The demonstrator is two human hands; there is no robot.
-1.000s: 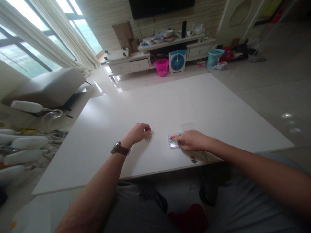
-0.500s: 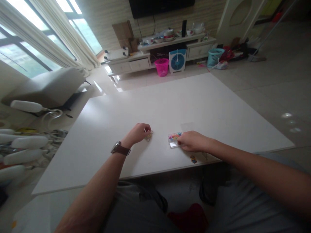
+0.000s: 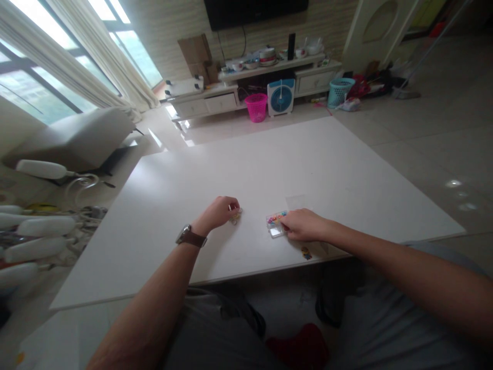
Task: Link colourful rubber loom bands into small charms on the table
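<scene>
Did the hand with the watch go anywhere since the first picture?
No: measured against the near edge of the white table, the left hand stays in practically the same place.

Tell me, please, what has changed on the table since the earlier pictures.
Nothing has visibly changed: the left hand stays at the small pale-yellowish pile, the right hand at the clear plastic box of multicoloured pieces, and the flat yellow-and-blue figure lies as before.

A black flat-screen television (image 3: pixel 256 13) is hanging above a long, low white cabinet (image 3: pixel 315 81), while tall grey-framed glass windows (image 3: pixel 134 51) are admitting daylight left of the cabinet.
</scene>
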